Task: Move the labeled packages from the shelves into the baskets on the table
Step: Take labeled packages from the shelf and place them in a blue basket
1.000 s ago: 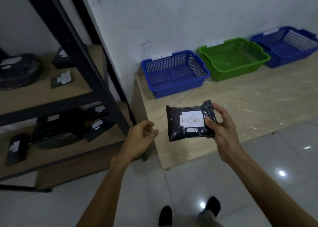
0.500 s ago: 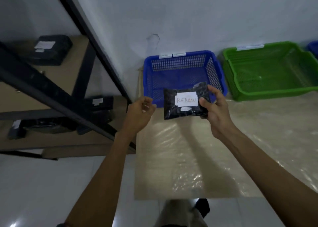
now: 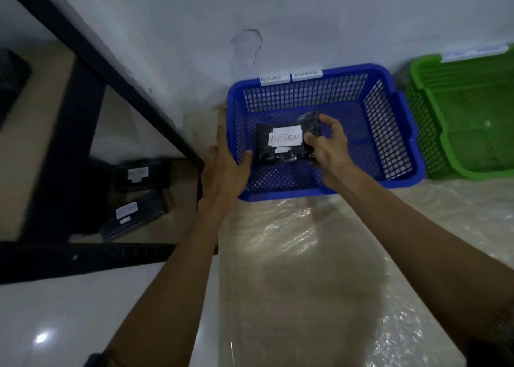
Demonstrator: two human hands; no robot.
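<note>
Head view. Holding package point(image 3: 286, 144) low inside blue basket point(image 3: 361, 190) tagged RETURN; not yet letting go, so judging this drop nearly done. Leaving at least two labelled packages point(image 3: 141, 174) on shelf point(image 3: 182, 216); seeing nothing in green basket point(image 3: 472, 173). Pinching package's right edge with right grip point(image 3: 331, 147), fingers curled. Clasping basket's left wall with left grip point(image 3: 225, 169), thumb inside.
</note>
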